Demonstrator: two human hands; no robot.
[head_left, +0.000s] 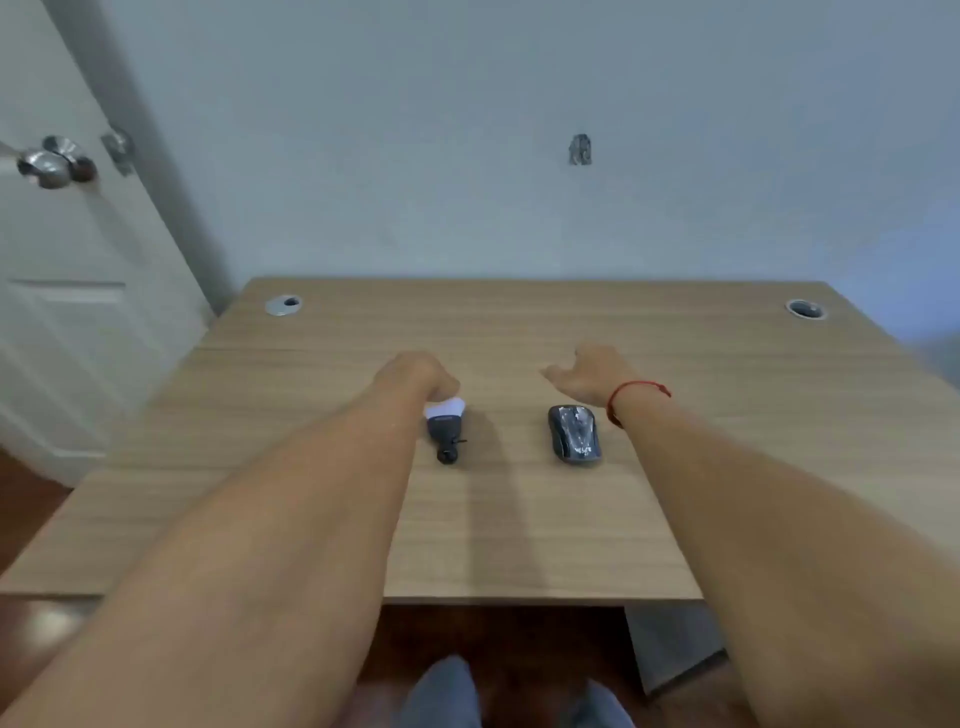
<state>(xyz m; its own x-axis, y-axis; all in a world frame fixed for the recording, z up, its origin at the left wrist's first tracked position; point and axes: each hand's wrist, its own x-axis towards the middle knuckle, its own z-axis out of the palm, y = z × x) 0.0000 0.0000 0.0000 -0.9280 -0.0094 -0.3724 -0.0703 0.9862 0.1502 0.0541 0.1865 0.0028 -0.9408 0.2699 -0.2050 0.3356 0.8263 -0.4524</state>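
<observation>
Head view of a wooden surface (519, 519) with both bare forearms stretched out over it. The left hand (418, 375) is seen from behind, lying at the white end of a small black-and-white device (445, 428). Its fingers are folded out of sight beneath the hand, so it cannot be told whether they hold the device or only meet it. The device lies flat near the middle of the surface, its black end pointing toward the person. The right hand (589, 374) is spread loosely with the thumb turned inward, and its fingers hold nothing. It lies just beyond a dark computer mouse (574, 434) and does not touch it; a red string bracelet (631, 392) circles the wrist. The mouse rests flat, to the right of the device and apart from it. Two round cable grommets (283, 305) (805, 309) sit at the far corners of the surface. A white door (62, 312) with a metal knob (52, 165) stands at left
</observation>
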